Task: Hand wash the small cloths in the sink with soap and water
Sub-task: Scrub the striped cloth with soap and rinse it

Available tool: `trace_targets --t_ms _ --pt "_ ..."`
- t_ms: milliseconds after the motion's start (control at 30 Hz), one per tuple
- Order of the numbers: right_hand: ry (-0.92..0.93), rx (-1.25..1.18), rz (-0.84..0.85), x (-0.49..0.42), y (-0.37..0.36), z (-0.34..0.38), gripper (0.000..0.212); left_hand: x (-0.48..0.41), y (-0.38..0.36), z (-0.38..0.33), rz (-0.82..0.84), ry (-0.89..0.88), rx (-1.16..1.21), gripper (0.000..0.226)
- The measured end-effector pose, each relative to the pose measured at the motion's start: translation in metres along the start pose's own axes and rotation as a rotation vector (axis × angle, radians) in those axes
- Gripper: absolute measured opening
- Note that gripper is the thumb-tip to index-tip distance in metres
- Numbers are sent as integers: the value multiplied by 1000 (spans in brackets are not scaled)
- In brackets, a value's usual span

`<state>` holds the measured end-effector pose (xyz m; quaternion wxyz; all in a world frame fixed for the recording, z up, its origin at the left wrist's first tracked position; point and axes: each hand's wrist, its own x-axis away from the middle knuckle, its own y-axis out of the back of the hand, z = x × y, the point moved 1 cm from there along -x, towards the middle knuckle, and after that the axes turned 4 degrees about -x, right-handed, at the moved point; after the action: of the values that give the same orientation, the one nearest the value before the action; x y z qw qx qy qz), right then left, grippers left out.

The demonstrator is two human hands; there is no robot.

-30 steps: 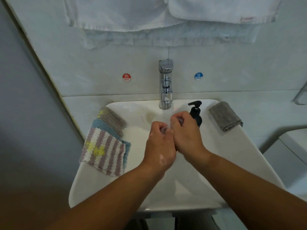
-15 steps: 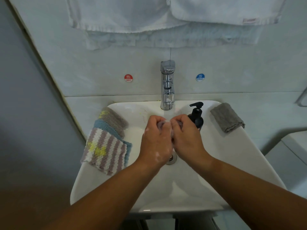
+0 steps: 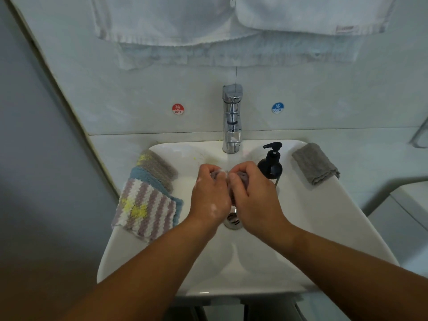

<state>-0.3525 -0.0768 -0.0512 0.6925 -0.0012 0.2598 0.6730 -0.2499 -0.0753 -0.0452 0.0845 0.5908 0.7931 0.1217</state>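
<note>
While scrubbing is the step in hand, left hand [image 3: 209, 195] and right hand [image 3: 252, 195] are each curled round one end of a small mauve cloth [image 3: 240, 179], centre frame, knuckles nearly touching, above the drain [image 3: 232, 221]. Suds show on left hand.

Recs: rub the two bunches against each other w/ short strokes; turn the cloth so fresh faces meet; stay low over the sink [image 3: 324, 228] so lather drips inside. No stream plainly visible at the tap [image 3: 232, 119]; rinse likely pending.

Surroundings: stack of striped cloths [image 3: 148, 205] on sink rim, left of frame, approx. three, presumably awaiting wash. Black pump bottle [image 3: 271, 165] just right of the hands. Folded grey cloth [image 3: 315, 166] at rim's upper-right corner. Pale tiled surface [image 3: 370, 154] behind. White towels [image 3: 162, 19] hang top of frame. Hot sticker [image 3: 178, 109] and cold sticker [image 3: 277, 107] flank the tap.
</note>
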Motion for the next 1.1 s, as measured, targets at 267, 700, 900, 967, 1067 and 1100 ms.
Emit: trace_targets --t_ms 267,700,900,967,1067,1100 --pt "-122 0 -39 -13 6 -10 6 15 -2 -4 -6 -146 -53 9" --pt "-187 10 45 -4 1 -16 10 4 2 -7 -43 -172 -44 6" --pt "-88 -6 -43 -9 2 -2 5 10 -6 1 28 -47 -53 11" --pt "-197 2 -43 -18 5 -11 5 16 -8 -4 13 -91 9 10" --pt "-230 6 29 -8 3 -15 8 8 -3 -9 -53 -121 39 6" --pt "-197 -15 41 -1 2 -10 8 2 -1 -8 -77 -109 37 5"
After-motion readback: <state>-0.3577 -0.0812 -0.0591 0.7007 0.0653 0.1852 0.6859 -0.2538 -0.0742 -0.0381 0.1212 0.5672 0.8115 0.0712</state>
